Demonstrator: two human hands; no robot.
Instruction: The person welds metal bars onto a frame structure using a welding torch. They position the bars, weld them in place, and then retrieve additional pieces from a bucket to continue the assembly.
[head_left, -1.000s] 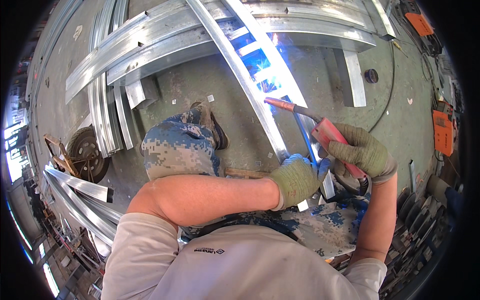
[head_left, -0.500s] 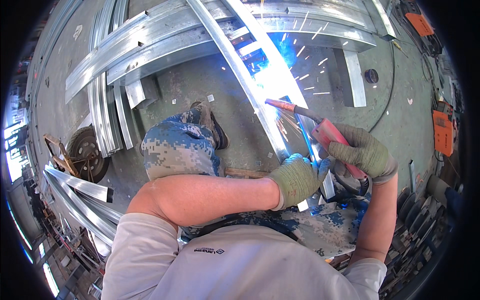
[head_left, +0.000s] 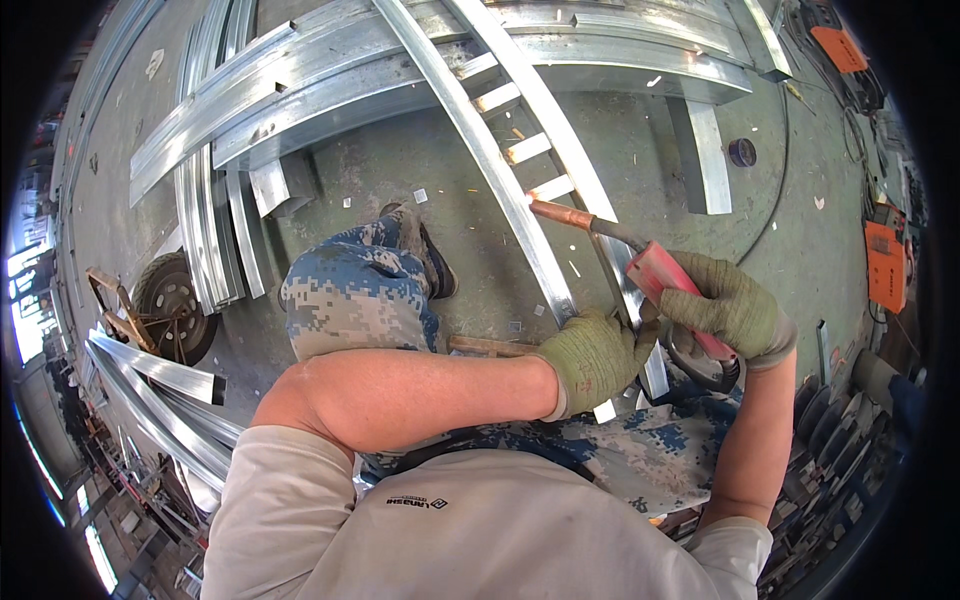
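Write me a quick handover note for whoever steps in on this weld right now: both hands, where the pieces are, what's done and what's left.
Right hand: gloved, gripping the red-handled welding torch; its copper tip sits at a rung joint of the curved metal frame.
Left hand: gloved, resting on the frame rail just below the torch, bracing it.
Frame lies on the concrete floor, with short rungs between its two curved rails. No arc or sparks show at the tip now.
Done: rungs are set in place between the rails.
Left: I cannot tell from this view which rung joints are fully welded; check each before continuing.
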